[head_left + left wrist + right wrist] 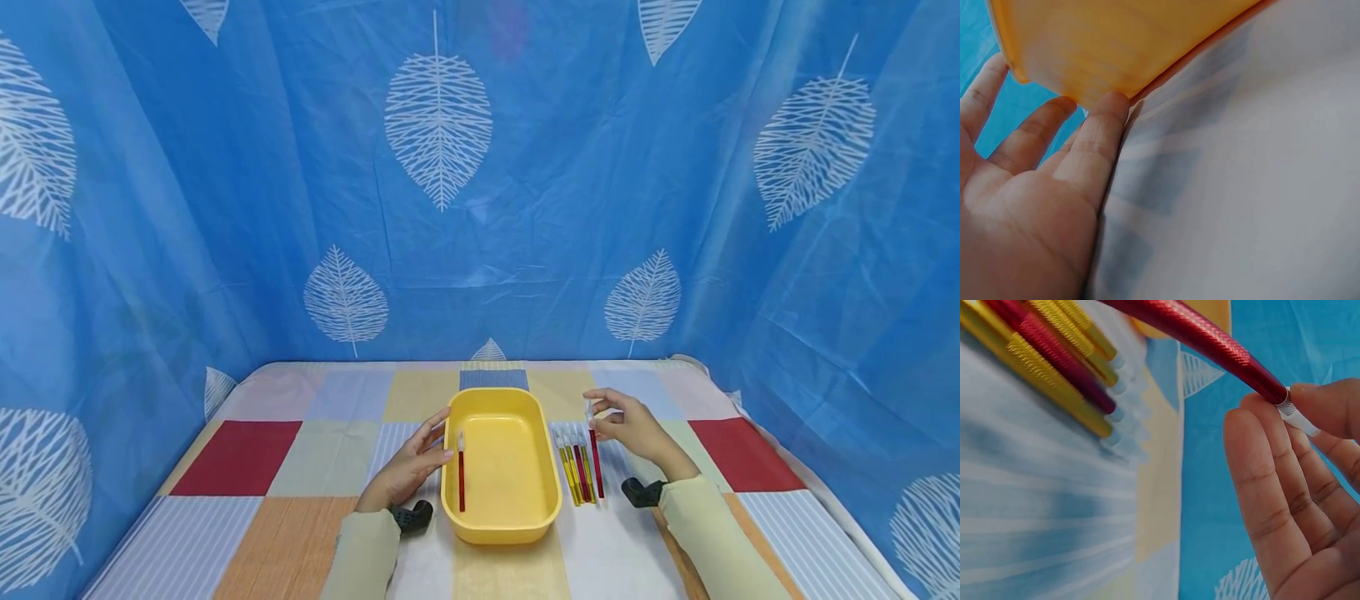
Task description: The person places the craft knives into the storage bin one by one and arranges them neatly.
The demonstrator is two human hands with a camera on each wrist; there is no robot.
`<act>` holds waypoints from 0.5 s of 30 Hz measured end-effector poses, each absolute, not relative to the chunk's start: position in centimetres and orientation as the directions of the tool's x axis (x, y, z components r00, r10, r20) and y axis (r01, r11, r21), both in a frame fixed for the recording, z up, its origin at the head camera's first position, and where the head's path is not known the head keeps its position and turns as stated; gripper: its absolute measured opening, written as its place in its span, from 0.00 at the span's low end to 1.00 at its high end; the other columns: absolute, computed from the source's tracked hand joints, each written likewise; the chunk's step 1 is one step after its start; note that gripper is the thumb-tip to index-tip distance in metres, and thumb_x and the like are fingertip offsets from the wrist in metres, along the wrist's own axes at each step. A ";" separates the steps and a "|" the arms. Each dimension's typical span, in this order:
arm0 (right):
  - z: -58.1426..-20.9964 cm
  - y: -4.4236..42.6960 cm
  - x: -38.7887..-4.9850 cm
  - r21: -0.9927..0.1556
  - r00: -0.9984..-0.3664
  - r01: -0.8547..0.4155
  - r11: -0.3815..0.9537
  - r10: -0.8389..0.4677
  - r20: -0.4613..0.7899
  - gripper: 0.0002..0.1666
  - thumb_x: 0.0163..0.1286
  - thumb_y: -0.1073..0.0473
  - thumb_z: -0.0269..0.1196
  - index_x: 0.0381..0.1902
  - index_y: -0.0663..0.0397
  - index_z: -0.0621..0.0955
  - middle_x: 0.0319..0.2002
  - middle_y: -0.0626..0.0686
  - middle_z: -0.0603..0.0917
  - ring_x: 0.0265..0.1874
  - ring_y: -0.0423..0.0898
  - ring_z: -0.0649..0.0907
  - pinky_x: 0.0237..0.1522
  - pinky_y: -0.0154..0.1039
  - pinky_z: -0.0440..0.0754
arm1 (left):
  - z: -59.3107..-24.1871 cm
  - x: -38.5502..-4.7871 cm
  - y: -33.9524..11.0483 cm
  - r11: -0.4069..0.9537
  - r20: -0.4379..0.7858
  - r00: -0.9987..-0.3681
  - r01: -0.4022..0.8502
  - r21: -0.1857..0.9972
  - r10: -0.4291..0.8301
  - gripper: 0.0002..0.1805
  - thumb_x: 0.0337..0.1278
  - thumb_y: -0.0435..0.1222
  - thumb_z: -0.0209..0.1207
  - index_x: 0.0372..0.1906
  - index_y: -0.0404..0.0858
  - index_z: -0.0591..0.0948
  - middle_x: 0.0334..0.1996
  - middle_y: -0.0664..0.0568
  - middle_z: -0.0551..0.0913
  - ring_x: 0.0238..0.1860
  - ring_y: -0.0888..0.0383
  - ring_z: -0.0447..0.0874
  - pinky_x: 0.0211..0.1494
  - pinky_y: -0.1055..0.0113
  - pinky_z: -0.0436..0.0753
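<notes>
A yellow plastic tub (501,533) stands upright, with one red craft knife (462,483) lying in its left part, clear-capped end away from me. My left hand (408,468) touches the tub's left side with fairly straight fingertips, seen against the yellow wall (1129,44) in the left wrist view. Thumb and fingers of my right hand (633,429) pinch another red craft knife (597,467) by its clear-capped end; its knurled metal handle (1197,331) slants in the right wrist view. Several gold and red craft knives (576,475) lie side by side between tub and right hand.
A patchwork-patterned cloth (255,542) covers the table. Blue curtains (525,250) with white leaf prints hang behind and at both sides. Each wrist wears a black strap mount (641,492).
</notes>
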State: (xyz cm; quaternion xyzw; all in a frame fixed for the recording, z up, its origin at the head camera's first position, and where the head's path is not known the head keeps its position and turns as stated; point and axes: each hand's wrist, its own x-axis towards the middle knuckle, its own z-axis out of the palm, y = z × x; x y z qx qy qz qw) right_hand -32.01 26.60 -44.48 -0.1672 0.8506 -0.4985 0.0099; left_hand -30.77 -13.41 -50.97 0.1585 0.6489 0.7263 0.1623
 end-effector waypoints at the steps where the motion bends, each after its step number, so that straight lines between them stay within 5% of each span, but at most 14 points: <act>1: -44.3 26.5 -32.0 -0.849 -0.942 -0.281 0.447 -0.298 0.155 0.28 0.75 0.73 0.65 0.70 0.75 0.74 0.48 0.64 0.82 0.37 0.52 0.90 0.42 0.45 0.94 | -51.0 -30.8 -13.4 -0.105 0.020 -0.897 -0.029 0.994 0.442 0.47 0.75 0.29 0.60 0.89 0.38 0.50 0.86 0.30 0.46 0.85 0.31 0.49 0.84 0.41 0.59; 15: -41.9 24.3 -31.4 -0.818 -0.925 -0.336 0.467 -0.325 0.195 0.28 0.76 0.69 0.67 0.70 0.72 0.77 0.49 0.63 0.84 0.39 0.52 0.91 0.45 0.45 0.93 | -50.8 -30.7 -13.4 -0.104 0.017 -0.897 -0.032 0.994 0.442 0.46 0.76 0.29 0.60 0.89 0.38 0.49 0.86 0.30 0.47 0.85 0.31 0.49 0.82 0.42 0.60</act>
